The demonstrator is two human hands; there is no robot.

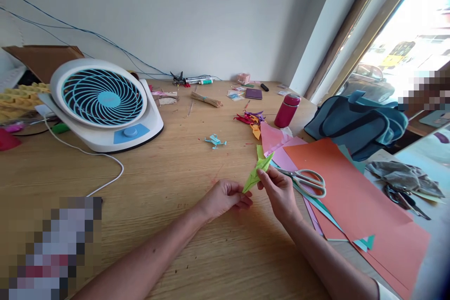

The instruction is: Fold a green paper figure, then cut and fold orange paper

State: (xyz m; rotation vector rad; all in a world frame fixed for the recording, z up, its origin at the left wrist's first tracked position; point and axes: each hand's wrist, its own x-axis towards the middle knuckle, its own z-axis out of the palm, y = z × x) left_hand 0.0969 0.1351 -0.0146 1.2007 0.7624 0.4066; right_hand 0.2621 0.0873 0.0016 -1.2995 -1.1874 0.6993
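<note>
Wooden table with fan, paper sheets

— How are the arms held?
— Both are stretched forward, bare, and angled inward until the wrists are brought near.
— And the hands?
— The left hand is curled low, fingertips pinched shut. The right hand is raised slightly, thumb and fingers pressed together.

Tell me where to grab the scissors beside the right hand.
Take the scissors by the looped handles, probably from above on their right: they lie flat on the orange paper, blades pointing left toward the right hand, which pinches the green folded paper.
</note>
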